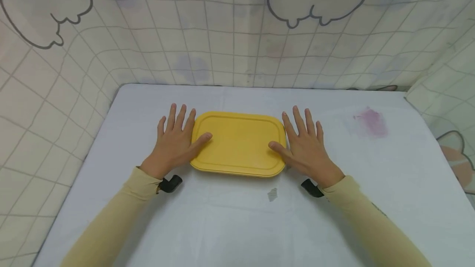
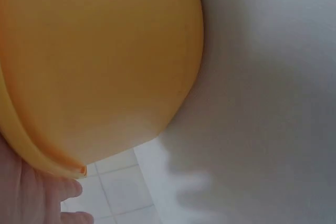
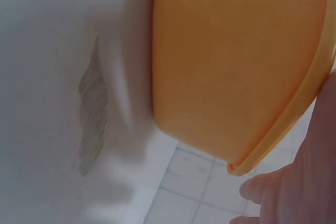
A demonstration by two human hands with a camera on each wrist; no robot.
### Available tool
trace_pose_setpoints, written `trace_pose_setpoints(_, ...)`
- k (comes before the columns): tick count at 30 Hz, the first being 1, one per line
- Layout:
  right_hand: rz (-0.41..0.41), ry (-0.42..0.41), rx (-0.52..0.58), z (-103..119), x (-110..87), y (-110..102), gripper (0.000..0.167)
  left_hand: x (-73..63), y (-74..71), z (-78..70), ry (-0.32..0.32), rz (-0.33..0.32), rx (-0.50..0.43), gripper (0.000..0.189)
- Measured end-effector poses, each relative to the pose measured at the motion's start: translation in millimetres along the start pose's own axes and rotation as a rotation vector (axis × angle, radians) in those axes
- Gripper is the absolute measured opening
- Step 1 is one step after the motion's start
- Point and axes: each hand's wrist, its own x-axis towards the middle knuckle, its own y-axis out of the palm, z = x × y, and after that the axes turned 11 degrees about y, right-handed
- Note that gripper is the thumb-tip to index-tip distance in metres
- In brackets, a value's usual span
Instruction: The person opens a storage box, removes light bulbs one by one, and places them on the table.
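Note:
A yellow rectangular plastic container (image 1: 239, 143) with rounded corners and a flat, lid-like top sits on the white table. At its left end is my left hand (image 1: 176, 143), fingers straight and spread, thumb over the edge of the top. My right hand (image 1: 306, 149) mirrors it at the right end, its thumb over that edge. The left wrist view shows the container's smooth side wall (image 2: 105, 61) and rim, with part of the left hand (image 2: 26, 192) beside the rim. In the right wrist view, the right hand (image 3: 294, 182) lies along the rim of the container (image 3: 231, 61).
The white tabletop (image 1: 237, 226) carries a pink stain (image 1: 371, 122) at the right and a small grey patch (image 1: 272, 195) in front of the container. A grid-patterned curtain (image 1: 237, 40) with cartoon outlines hangs behind and along the sides. Black wrist devices (image 1: 170, 183) show below both wrists.

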Motion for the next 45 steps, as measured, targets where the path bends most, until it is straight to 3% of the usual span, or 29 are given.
trace_pose_setpoints(5, 0.026, 0.003, 0.002, 7, 0.9, -2, 0.101, 3.0, 1.1, -1.1, 0.020, 0.044, -0.008, 0.102)
trace_pose_setpoints(14, 0.072, 0.029, 0.000, 20, 2.7, -1, 0.115, 3.3, 2.1, -2.7, 0.063, 0.022, -0.014, 0.100)
trace_pose_setpoints(24, 0.004, -0.046, -0.027, 18, 1.1, -1, 0.099, 0.2, 5.6, -7.5, 0.123, -0.010, 0.031, 0.085)
trace_pose_setpoints(35, 0.017, -0.051, -0.034, 7, -5.1, -3, 0.085, -6.2, 6.2, -22.4, 0.128, -0.015, 0.071, 0.081)
trace_pose_setpoints(45, -0.029, -0.072, -0.064, -3, -13.9, -3, 0.081, -14.2, 10.4, -34.5, 0.164, -0.057, 0.095, 0.076)
